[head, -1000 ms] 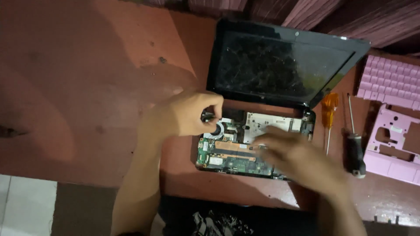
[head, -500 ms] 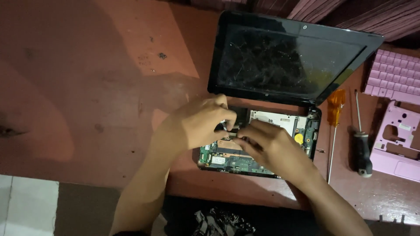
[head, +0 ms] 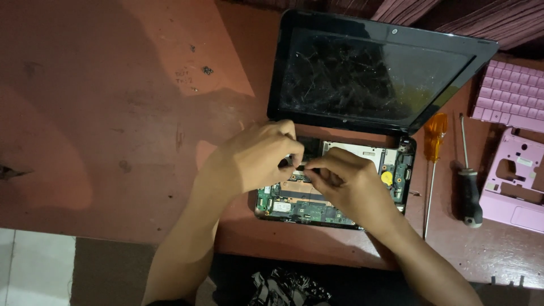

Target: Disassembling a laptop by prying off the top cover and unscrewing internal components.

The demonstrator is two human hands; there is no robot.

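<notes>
1. A small opened laptop [head: 340, 187] sits in the middle of the frame on a reddish-brown table [head: 113, 113]. Its top cover is off, so the green circuit board [head: 300, 208] inside shows.
2. The laptop's dark screen [head: 374, 73] stands tilted back in the upper middle of the frame. It looks dusty and scratched.
3. The left hand [head: 255, 158] is over the upper left part of the open laptop. Its fingers are curled and pinch a small black part [head: 307, 148] near the hinge.
4. The right hand [head: 348, 184] is just beside the left hand, touching it at the fingertips. Its fingers are bent and pinched at the same small black part. How much of the part each hand holds is hard to see.
5. A yellow round sticker or battery [head: 386, 177] shows on the board, just right of the right hand.
6. An orange-handled screwdriver [head: 433, 147] lies on the table right of the laptop.
7. A black-handled screwdriver [head: 468, 187] lies next to it, further right.
8. A pink keyboard [head: 513, 93] lies at the upper right edge of the frame.
9. A pink laptop cover [head: 513, 181] with holes in it lies below the keyboard, at the right edge.
10. At the bottom middle, below the table edge, there is a dark crumpled thing [head: 289, 286] that is too dim to tell.
</notes>
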